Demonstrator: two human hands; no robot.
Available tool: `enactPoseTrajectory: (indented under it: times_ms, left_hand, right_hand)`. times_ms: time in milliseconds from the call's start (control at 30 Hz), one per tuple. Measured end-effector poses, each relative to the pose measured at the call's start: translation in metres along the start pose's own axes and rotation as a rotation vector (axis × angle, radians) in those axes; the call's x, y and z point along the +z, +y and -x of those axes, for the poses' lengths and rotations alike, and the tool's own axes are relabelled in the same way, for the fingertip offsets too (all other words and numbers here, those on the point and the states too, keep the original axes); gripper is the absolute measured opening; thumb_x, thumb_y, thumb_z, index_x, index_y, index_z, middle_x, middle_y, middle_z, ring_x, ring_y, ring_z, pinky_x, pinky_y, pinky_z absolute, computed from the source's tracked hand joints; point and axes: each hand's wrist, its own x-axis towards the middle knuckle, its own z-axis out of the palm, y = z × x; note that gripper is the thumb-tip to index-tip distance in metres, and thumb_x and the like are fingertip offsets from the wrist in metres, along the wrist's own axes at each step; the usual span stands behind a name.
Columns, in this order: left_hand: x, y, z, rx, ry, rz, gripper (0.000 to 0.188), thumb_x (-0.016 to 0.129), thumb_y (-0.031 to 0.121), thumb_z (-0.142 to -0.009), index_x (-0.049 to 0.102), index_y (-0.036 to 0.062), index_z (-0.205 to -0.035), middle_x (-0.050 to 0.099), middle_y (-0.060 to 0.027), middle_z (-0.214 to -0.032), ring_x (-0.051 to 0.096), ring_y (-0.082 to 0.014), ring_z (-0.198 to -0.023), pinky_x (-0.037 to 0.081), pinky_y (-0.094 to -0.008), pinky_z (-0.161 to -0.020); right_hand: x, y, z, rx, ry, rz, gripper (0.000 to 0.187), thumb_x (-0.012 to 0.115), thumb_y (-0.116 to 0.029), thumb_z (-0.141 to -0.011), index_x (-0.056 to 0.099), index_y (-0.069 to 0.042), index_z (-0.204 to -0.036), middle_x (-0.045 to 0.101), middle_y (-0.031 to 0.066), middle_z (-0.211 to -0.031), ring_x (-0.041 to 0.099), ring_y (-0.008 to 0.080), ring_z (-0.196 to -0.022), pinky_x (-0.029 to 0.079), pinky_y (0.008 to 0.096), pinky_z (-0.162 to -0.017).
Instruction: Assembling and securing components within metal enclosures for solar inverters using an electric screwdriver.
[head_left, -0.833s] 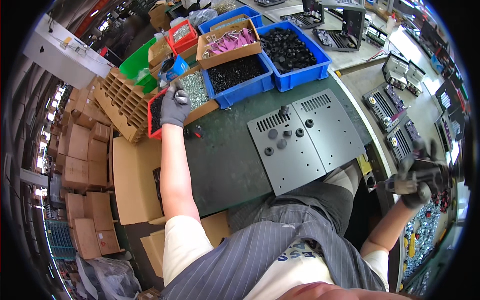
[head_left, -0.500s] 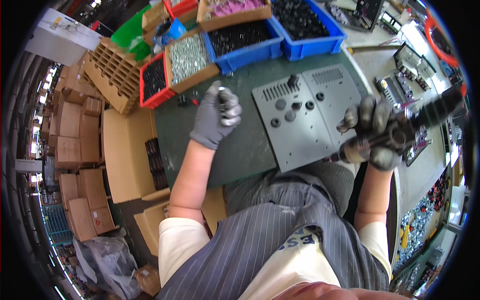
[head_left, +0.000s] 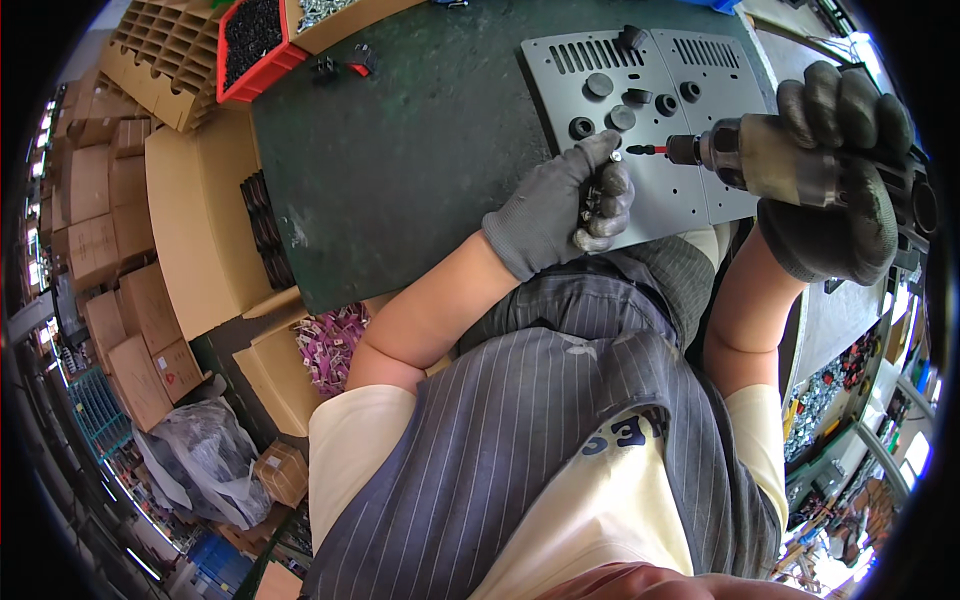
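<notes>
My left hand (head_left: 565, 205), in a grey glove, is closed around several small screws (head_left: 592, 205) over the near-left part of a grey metal panel (head_left: 690, 205). One screw (head_left: 615, 156) sticks out at the thumb and fingertip. In my gloved right hand (head_left: 850, 115) is a power screwdriver (head_left: 770, 160), held level. Its red-collared bit (head_left: 650, 150) points left at that screw, with a small gap between. Round black rubber feet (head_left: 621, 118) lie on the panel, some flat and some tilted; the panel also has slots and small holes.
A red bin (head_left: 262, 50) of black parts stands at the far left of the green table (head_left: 400, 150), near a small red-and-black part (head_left: 361, 62). Cardboard boxes (head_left: 205, 230) are left of the table; pink parts (head_left: 332, 345) lie below its edge.
My left hand has moved right, from beside the bins to the panel. My right hand has swung the screwdriver round so its bit points left over the panel. The view has shifted.
</notes>
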Motion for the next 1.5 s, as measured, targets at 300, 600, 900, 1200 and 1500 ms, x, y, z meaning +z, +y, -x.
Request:
enactPoseTrajectory:
  times_ms: [300, 600, 900, 1200, 1500]
  left_hand:
    - [0.002, -0.003, -0.005, -0.044, 0.058, 0.001, 0.046, 0.045, 0.046, -0.103, 0.057, 0.0110, -0.075, 0.049, -0.0041, -0.066, 0.040, -0.0119, -0.047, 0.030, -0.0226, -0.032]
    - [0.014, -0.008, -0.009, -0.001, 0.174, -0.120, 0.047, 0.046, 0.045, -0.103, 0.054, 0.0110, -0.072, 0.047, -0.0035, -0.062, 0.041, -0.0123, -0.046, 0.030, -0.0233, -0.033]
    - [0.019, -0.009, -0.010, -0.081, 0.177, -0.202, 0.049, 0.045, 0.045, -0.103, 0.049, 0.0123, -0.067, 0.042, -0.0027, -0.057, 0.038, -0.0123, -0.041, 0.031, -0.0231, -0.032]
    - [0.011, -0.013, -0.009, -0.102, 0.021, -0.224, 0.055, 0.046, 0.050, -0.102, 0.051, 0.0124, -0.061, 0.041, -0.0034, -0.056, 0.037, -0.0128, -0.041, 0.030, -0.0238, -0.032]
    - [0.018, -0.004, 0.001, -0.079, 0.114, -0.349, 0.058, 0.044, 0.059, -0.100, 0.060, 0.0047, -0.087, 0.055, -0.0073, -0.066, 0.043, -0.0126, -0.044, 0.034, -0.0215, -0.035]
  right_hand:
    - [-0.003, -0.004, 0.010, 0.012, 0.144, -0.080, 0.055, 0.058, -0.012, -0.070, 0.059, 0.000, -0.123, 0.044, 0.0044, -0.095, 0.040, 0.0182, -0.088, 0.036, 0.0315, -0.075]
    - [0.015, -0.003, 0.010, -0.011, 0.197, 0.035, 0.037, 0.058, -0.013, -0.067, 0.057, -0.005, -0.104, 0.041, 0.0024, -0.089, 0.039, 0.0172, -0.085, 0.035, 0.0307, -0.071]
    - [0.011, -0.016, 0.019, 0.042, 0.048, 0.142, 0.036, 0.058, -0.014, -0.066, 0.053, -0.009, -0.102, 0.038, 0.0015, -0.086, 0.037, 0.0179, -0.080, 0.032, 0.0316, -0.069]
    - [0.019, 0.007, 0.026, -0.058, 0.300, 0.048, 0.080, 0.065, -0.046, -0.081, 0.041, -0.001, -0.142, 0.049, 0.0236, -0.135, 0.039, 0.0505, -0.131, 0.023, 0.0682, -0.111]
    - [0.007, 0.025, 0.021, 0.143, 0.197, -0.268, 0.059, 0.054, -0.028, -0.092, 0.038, 0.002, -0.140, 0.051, 0.0085, -0.101, 0.046, 0.0195, -0.085, 0.042, 0.0313, -0.070]
